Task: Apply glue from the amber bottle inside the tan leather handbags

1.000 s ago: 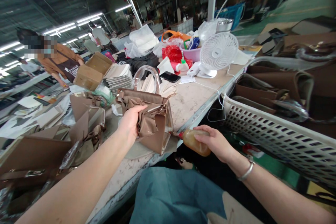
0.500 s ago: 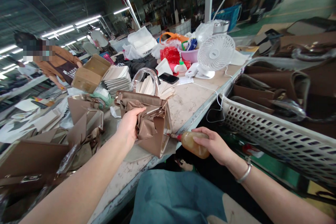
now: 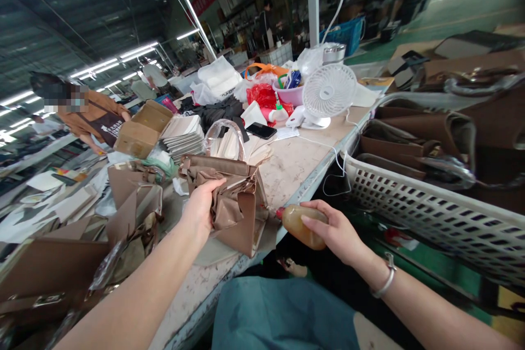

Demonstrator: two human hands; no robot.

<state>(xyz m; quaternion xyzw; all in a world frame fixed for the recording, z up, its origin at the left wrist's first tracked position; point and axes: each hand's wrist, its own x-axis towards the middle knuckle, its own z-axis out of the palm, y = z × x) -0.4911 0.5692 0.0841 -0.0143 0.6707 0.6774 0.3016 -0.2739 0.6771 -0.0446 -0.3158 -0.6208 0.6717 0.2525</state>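
A brown handbag [image 3: 241,224] stands at the table's near edge, its lining pulled out and its clear-wrapped handle [image 3: 223,127] upright at the back. My left hand [image 3: 203,205] is closed on the bag's bunched lining, thumb on top. In my right hand [image 3: 334,229] is a squeeze bottle [image 3: 301,224] of yellowish-brown liquid, lying on its side with a red-based nozzle. The nozzle points left at the bag's right side edge; whether its tip touches cannot be made out.
More brown bags [image 3: 53,262] lie at the left. Behind are stacked pale sheets [image 3: 182,136], a phone [image 3: 261,130] and a white fan [image 3: 329,90]. A white plastic basket [image 3: 410,202] holding bags stands right of the table [image 3: 287,169]. A co-worker [image 3: 96,115] stands at the far left.
The view has shifted slightly, so the bag and table sit a little lower. My left hand keeps its hold on the lining, and the bottle stays beside the bag's right side.
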